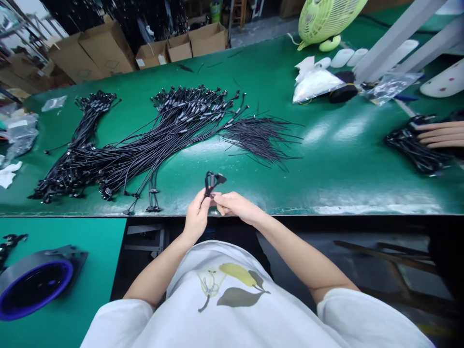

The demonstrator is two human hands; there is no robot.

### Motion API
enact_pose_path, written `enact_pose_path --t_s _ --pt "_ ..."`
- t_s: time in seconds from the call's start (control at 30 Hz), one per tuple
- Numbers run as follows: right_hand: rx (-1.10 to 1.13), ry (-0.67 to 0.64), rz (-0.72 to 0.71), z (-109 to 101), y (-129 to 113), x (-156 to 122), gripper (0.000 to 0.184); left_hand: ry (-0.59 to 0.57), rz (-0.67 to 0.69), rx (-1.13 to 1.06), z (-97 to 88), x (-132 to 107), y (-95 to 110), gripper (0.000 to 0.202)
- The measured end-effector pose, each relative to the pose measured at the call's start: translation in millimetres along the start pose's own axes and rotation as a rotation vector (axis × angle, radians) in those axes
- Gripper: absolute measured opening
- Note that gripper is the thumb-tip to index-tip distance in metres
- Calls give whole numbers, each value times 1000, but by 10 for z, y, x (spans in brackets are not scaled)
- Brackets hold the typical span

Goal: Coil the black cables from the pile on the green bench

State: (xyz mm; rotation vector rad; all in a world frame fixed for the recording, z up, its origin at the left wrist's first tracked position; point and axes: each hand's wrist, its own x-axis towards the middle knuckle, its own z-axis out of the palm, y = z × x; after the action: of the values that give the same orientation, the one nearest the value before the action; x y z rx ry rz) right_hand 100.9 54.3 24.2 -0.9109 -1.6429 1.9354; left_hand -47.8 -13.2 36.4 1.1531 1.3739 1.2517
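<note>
A short black cable (210,182), folded into a small coiled bundle with a connector at its end, sits upright between my hands near the table's front edge. Its lower part is gripped by my left hand (196,212), the fingers closed round it. My right hand (234,204) pinches at the base of the same bundle, fingertips together; what lies between them is too small to make out. Beyond my hands a fan of thin black ties (257,137) lies loose on the green table (326,179). Left of these spreads a large pile of black cables (155,135) with connectors.
A green fan (326,21), white rolls (342,58) and a plastic bag (315,87) stand at the back right. At the far right, another person's hand (442,134) rests on bundled black cables (416,147). Cardboard boxes (206,39) stand behind the table.
</note>
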Motion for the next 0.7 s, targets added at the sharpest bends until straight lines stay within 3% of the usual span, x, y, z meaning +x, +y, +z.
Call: enact_pose_path --t_s 0.07,0.13,0.23,0.37,0.5,0.6,0.7 --pt "-131 226 -116 -78 -24 -41 41 19 -51 -53 -9 24 2 41" --pt "-173 391 -234 -113 -49 -72 36 -60 -127 -134 5 38 9 44" --pt "-227 457 -389 -105 -77 -97 36 -224 -283 -322 51 48 48 45" --pt "-625 555 -598 -144 -96 -123 31 -248 -387 -466 74 63 102 34" --pt "-960 602 -545 -274 -148 -106 47 -283 -318 -363 80 40 98 31" --pt "-905 650 -469 -286 -219 -60 49 -345 -292 -278 109 1 94 34" --pt "-556 513 -461 -185 -248 -26 40 -356 -347 -265 138 -28 91 37"
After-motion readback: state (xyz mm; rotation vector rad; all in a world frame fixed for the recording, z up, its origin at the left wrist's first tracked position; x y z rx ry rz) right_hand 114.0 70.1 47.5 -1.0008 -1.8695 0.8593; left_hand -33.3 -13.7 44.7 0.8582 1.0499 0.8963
